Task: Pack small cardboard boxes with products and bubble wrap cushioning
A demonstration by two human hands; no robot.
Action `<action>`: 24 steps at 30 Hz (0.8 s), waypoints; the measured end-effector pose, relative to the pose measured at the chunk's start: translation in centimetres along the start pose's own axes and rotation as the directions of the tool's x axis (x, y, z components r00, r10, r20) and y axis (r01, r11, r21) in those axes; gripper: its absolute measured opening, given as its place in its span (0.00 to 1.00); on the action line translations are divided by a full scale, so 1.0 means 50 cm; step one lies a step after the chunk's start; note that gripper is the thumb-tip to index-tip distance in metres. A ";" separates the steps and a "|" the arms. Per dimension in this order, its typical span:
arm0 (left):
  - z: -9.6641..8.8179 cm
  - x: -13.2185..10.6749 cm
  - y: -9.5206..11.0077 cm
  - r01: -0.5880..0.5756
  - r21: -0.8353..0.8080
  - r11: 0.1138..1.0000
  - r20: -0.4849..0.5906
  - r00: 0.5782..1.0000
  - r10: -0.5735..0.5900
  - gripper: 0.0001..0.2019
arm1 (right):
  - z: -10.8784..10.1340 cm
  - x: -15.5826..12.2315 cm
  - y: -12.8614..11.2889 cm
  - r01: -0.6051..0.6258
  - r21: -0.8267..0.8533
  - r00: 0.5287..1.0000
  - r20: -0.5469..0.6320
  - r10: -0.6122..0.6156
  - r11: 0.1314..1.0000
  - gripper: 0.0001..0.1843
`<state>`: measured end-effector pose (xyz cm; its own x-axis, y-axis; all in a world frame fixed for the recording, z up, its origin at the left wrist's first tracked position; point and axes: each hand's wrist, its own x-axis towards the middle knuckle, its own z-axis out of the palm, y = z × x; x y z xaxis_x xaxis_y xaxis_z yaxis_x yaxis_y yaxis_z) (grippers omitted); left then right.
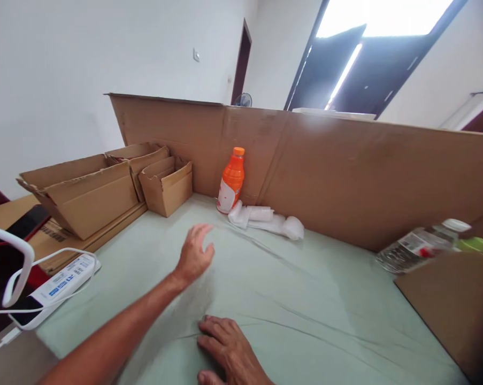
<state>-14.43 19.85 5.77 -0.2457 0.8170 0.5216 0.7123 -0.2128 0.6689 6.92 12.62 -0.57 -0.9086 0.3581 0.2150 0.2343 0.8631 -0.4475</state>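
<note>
My left hand (194, 253) is stretched out over the pale green tabletop (289, 299), thumb apart from the fingers and nothing in its grasp. Beyond its fingertips, an orange bottle (232, 181) with a white label stands against the cardboard wall. At the bottle's foot lies a bundle of white translucent plastic (265, 218), apart from the hand. Nearer to me, my right hand (229, 345) rests palm down on the tabletop, its fingers extended and holding nothing.
Open cardboard boxes (97, 198) stand at the left, near a white power bank (56, 291) with a cable. A cardboard panel (385, 182) lines the back. At the right, a clear plastic bottle (421, 246) leans behind a brown board (450, 305).
</note>
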 end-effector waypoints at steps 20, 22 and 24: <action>-0.239 0.055 -0.065 -0.116 0.411 0.904 -0.064 0.986 0.155 0.27 | -0.050 -0.011 0.081 -0.280 0.220 0.660 -0.662 0.354 0.934 0.11; -0.268 -0.055 -0.026 -0.287 0.364 0.886 -0.075 0.939 0.335 0.30 | -0.089 -0.030 0.090 -0.345 0.352 0.579 -0.650 0.492 0.870 0.11; -0.291 -0.154 0.005 -0.237 0.321 0.917 -0.169 0.938 0.301 0.30 | -0.118 -0.048 0.085 -0.382 0.460 0.534 -0.598 0.598 0.802 0.14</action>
<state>-21.94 5.71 9.61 -0.1272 0.6119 0.7806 0.9223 -0.2165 0.3200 12.14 17.51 2.11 -0.1388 0.9201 0.3663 0.3761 0.3911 -0.8400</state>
